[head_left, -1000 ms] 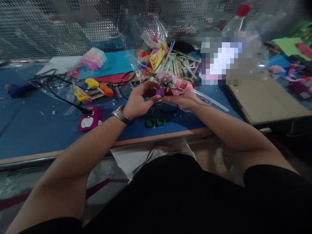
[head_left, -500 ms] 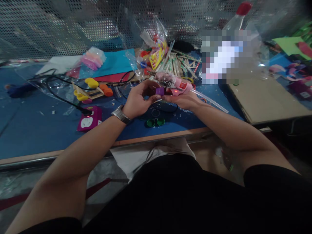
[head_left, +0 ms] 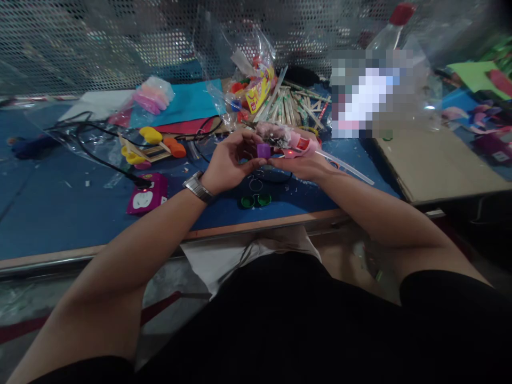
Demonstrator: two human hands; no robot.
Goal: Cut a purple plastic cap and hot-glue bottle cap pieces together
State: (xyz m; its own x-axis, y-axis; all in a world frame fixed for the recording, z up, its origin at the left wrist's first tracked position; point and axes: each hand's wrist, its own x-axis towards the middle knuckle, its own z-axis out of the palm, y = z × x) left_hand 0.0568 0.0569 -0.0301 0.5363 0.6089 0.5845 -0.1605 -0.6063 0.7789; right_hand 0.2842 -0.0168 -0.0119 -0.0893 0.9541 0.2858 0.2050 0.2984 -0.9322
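Note:
My left hand [head_left: 230, 161], with a metal watch [head_left: 197, 187] at the wrist, pinches a small purple cap [head_left: 263, 151] between thumb and fingers. From the right, my right hand [head_left: 301, 166] is wrapped around a pink hot glue gun [head_left: 306, 146], which has a small red light lit. Its front is smudged with grey residue and points left, close to the purple cap; whether the nozzle touches it I cannot tell. A clear glue stick [head_left: 348, 166] juts out of the gun's back. Two green caps [head_left: 256, 200] joined side by side lie on the table below my hands.
A purple power box [head_left: 147, 193] with a black cable stands left, near a stick frame with yellow and orange caps [head_left: 177, 148]. Behind lie wooden sticks [head_left: 285, 106], a yellow packet [head_left: 259, 92] and blue paper [head_left: 192, 101]. Cardboard [head_left: 444, 160] and a red-capped bottle [head_left: 401, 14] are at right.
The glue gun has shifted slightly to the right and turned a little in my right hand. The purple cap stays in my left hand, almost in place.

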